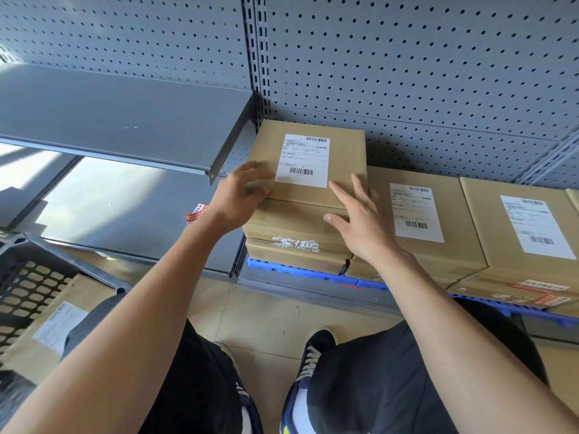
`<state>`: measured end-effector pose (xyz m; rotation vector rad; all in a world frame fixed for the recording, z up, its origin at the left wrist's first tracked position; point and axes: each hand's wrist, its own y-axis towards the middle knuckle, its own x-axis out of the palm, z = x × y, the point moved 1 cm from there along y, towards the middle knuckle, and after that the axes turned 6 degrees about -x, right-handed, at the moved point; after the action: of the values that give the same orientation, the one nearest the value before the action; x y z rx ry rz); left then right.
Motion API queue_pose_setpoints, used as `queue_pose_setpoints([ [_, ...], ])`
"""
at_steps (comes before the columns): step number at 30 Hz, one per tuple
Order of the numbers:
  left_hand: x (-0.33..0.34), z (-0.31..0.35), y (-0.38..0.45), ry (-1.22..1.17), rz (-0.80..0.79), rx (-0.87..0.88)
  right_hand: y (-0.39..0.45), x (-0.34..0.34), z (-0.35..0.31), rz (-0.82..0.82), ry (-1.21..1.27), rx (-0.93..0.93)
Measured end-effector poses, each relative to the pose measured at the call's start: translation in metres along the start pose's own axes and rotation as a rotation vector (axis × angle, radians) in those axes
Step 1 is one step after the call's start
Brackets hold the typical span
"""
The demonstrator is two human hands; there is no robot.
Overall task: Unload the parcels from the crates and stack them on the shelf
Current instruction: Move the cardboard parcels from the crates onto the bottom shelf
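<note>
While both our hands sit on the top parcel (308, 166), it lies on a stack of parcels at the left end of the shelf row, on a blue pallet (300, 270), hard against the pegboard back panel (407, 73). Left hand (242, 195): fingers spread fairly straight over the near-left top edge, thumb at the side, pressing rather than clenched. Right hand (360, 220): flat, fingers straight on the near-right corner, thumb against the front face; nothing grasped. Parcel's long axis runs away from us toward the panel, label up. Looks like a squaring-up nudge, parcel already placed.

Next parcel (47, 336) is in the grey crate (37, 270) at lower left, below and well apart from the stack, so the left hand is clearly nearer; we'd judge the reach goes down and left. Neighbouring parcels (419, 214) sit lower on the right, touching the stack's side. Grey shelf board (125, 120) overhangs left of the stack, so a lift from the crate may need to clear its corner.
</note>
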<state>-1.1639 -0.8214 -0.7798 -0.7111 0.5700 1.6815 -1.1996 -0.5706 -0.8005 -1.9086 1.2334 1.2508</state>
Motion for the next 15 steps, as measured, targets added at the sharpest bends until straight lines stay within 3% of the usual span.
queue_pose_setpoints([
  [15,0.007,0.008,-0.015,0.331,0.071,0.130,-0.004,0.009,-0.003,0.071,-0.131,-0.110],
])
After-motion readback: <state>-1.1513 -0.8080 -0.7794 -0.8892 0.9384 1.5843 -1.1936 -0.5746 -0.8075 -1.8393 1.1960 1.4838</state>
